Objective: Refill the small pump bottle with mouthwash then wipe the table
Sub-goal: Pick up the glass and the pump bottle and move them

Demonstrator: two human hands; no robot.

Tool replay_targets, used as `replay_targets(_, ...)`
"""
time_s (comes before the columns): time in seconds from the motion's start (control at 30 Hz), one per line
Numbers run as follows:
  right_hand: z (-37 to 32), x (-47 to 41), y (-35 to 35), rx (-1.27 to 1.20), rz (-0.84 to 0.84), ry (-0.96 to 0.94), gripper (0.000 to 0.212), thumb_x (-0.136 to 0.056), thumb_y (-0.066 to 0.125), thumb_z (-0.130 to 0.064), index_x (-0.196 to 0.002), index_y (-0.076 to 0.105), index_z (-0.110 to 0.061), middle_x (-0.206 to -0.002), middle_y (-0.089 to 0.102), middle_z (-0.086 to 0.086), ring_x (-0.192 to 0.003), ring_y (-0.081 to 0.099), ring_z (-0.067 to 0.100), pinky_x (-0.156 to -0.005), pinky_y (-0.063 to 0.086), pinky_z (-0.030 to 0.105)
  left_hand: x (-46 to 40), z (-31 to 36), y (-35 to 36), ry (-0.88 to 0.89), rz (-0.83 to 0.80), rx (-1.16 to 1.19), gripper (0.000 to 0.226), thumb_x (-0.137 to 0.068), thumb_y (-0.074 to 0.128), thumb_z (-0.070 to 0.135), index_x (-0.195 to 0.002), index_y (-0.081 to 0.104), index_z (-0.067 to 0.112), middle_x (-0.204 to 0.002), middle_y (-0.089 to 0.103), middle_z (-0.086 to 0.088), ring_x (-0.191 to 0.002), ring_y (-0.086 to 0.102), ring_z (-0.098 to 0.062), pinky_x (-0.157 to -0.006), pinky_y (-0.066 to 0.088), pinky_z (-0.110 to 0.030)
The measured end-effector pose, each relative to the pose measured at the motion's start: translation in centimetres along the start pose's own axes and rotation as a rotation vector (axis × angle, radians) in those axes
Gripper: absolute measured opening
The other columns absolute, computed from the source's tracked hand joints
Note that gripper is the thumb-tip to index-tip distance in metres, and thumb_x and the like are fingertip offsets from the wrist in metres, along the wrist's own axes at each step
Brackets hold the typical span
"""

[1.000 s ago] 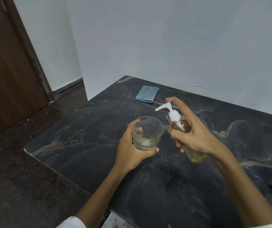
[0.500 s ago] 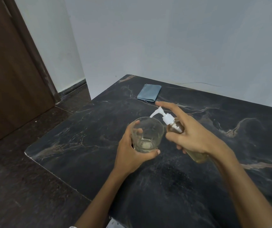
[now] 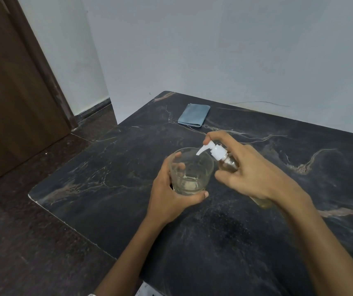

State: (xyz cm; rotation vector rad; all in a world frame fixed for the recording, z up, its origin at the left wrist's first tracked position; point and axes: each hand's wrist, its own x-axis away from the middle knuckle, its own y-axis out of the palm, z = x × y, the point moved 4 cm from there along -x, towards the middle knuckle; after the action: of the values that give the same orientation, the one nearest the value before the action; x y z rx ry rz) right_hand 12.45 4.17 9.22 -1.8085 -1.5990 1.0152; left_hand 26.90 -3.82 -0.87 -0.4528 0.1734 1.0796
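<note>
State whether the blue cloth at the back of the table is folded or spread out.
Folded. The blue cloth lies flat on the table as a compact rectangle with layered edges at its near side.

- The light is dim, soft and cool, with a grey-blue cast over the wall (image 3: 214, 50).
- The dark tabletop (image 3: 299, 167) carries a faint, broad sheen towards its far right; no hard glare shows.
- Shadows are weak: a soft dark patch lies on the tabletop below the forearms.
- Wide-angle bending curves the door (image 3: 10, 92) at the left edge.
- Detail is slightly soft throughout, with grain in the dark floor (image 3: 32, 242).
</note>
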Motion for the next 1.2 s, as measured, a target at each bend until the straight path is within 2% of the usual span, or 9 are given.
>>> replay_targets(0.1,-0.2,0.0,-0.1,0.006,0.009,-0.006,0.074,-0.077,0.056,-0.010,-0.127,0.030,-0.059,-0.049,0.049,-0.005,-0.039,0.036,0.008,-0.040,0.035,0.022,0.0,0.1,0.0,0.007,-0.001,-0.006,0.094,-0.048,0.089,0.039,-0.127,0.039,0.048,-0.113,0.053,0.029,-0.113,0.054,-0.001,-0.084,0.048,-0.012)
replay_targets(0.2,-0.4,0.0,-0.2,0.022,0.010,0.003,0.084,-0.078,0.056,-0.011,-0.134,0.022,-0.063,-0.050,0.050,0.004,-0.041,0.038,0.019,-0.040,0.035,0.024,0.0,0.2,0.0,0.006,0.001,-0.006,0.094,-0.048,0.089,0.040,-0.127,0.039,0.047,-0.112,0.054,0.027,-0.112,0.055,-0.001,-0.085,0.048,-0.013)
replay_targets(0.33,-0.6,0.1,-0.1,0.036,0.006,-0.008,0.073,-0.078,0.056,-0.011,-0.128,0.031,-0.057,-0.051,0.051,-0.006,-0.041,0.038,0.009,-0.041,0.034,0.020,0.0,0.3,0.0,0.003,-0.006,-0.001,0.092,-0.048,0.089,0.037,-0.124,0.039,0.052,-0.112,0.054,0.030,-0.110,0.055,0.000,-0.085,0.048,-0.012)
replay_targets(0.5,-1.3,0.1,-0.1,0.056,0.012,-0.017,0.060,-0.078,0.058,-0.013,-0.118,0.035,-0.051,-0.057,0.055,0.001,-0.045,0.044,0.019,-0.042,0.035,0.023,0.0,0.4,0.0,0.003,-0.009,0.018,0.092,-0.048,0.089,0.038,-0.124,0.039,0.052,-0.112,0.054,0.031,-0.107,0.057,0.001,-0.081,0.047,-0.008)
replay_targets(0.63,-1.6,0.3,-0.4,0.076,0.014,-0.016,0.070,-0.078,0.058,-0.012,-0.127,0.031,-0.055,-0.056,0.056,0.000,-0.041,0.042,0.011,-0.043,0.036,0.015,0.0,0.4,0.0,0.002,-0.005,0.020,0.092,-0.048,0.088,0.039,-0.123,0.038,0.054,-0.113,0.054,0.031,-0.110,0.056,-0.001,-0.082,0.046,-0.009)
replay_targets(0.73,-1.6,0.2,-0.4,0.113,0.006,-0.002,0.079,-0.078,0.058,-0.012,-0.133,0.025,-0.059,-0.055,0.055,0.000,-0.042,0.043,0.011,-0.046,0.038,0.014,0.0,0.3,-0.1,-0.009,-0.005,0.008,0.093,-0.047,0.088,0.041,-0.124,0.038,0.053,-0.113,0.054,0.029,-0.110,0.055,-0.001,-0.085,0.049,-0.015)
replay_targets(0.83,-1.6,0.1,-0.1,0.156,0.006,0.015,0.073,-0.078,0.058,-0.015,-0.129,0.028,-0.058,-0.060,0.057,-0.005,-0.045,0.046,0.011,-0.046,0.033,0.016,0.1,0.3,-0.1,-0.018,-0.009,0.000,0.093,-0.047,0.089,0.038,-0.124,0.038,0.052,-0.111,0.055,0.027,-0.110,0.056,-0.002,-0.086,0.050,-0.018)
replay_targets(1.03,-1.9,0.2,0.2,0.188,0.017,0.019,0.061,-0.078,0.059,-0.017,-0.119,0.032,-0.053,-0.064,0.054,-0.005,-0.050,0.046,0.015,-0.051,0.033,0.027,0.1,0.2,0.0,-0.030,-0.009,0.018,0.095,-0.048,0.091,0.032,-0.128,0.041,0.044,-0.112,0.057,0.018,-0.109,0.056,0.000,-0.083,0.047,-0.011)
replay_targets(1.2,-2.1,0.2,-0.3,0.219,0.032,0.017,0.080,-0.077,0.058,-0.014,-0.133,0.024,-0.059,-0.051,0.046,-0.007,-0.045,0.041,0.010,-0.051,0.028,0.020,0.0,0.1,0.0,-0.042,-0.002,0.015,0.095,-0.047,0.091,0.035,-0.127,0.040,0.046,-0.111,0.057,0.017,-0.110,0.055,0.001,-0.085,0.049,-0.013)
